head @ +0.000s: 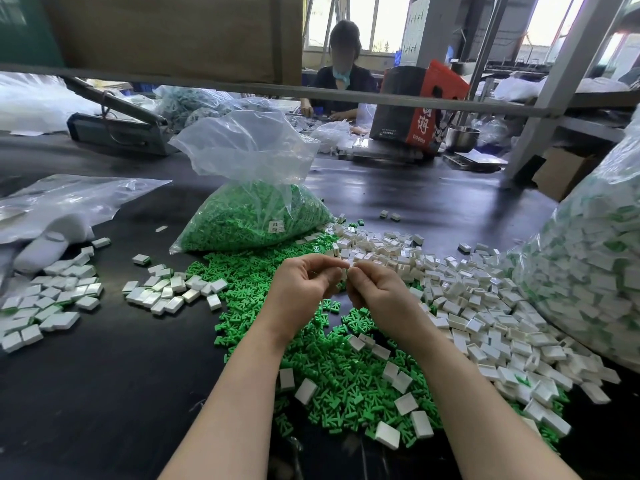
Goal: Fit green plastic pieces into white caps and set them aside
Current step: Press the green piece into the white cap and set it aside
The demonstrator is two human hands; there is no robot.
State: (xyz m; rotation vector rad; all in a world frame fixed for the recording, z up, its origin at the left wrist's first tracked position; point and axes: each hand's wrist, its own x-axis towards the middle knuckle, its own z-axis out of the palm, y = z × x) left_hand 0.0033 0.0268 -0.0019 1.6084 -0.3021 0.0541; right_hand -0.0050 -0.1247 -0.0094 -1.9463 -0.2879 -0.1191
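My left hand [304,282] and my right hand [375,289] meet fingertip to fingertip above the table's middle. Between them they pinch a small white cap [347,268]; whether a green piece is in it is hidden by the fingers. Below the hands spreads a pile of loose green plastic pieces [332,372] with a few white caps on top. A heap of empty white caps [467,292] lies to the right. Two groups of finished caps [173,289] lie to the left, the farther group [45,306] at the left edge.
An open clear bag of green pieces [256,216] stands behind the hands. A big bag of finished caps [588,271] fills the right edge. Flat plastic bags [69,199] lie at the far left. A person sits across the dark table [104,393], beside a red-black box [419,105].
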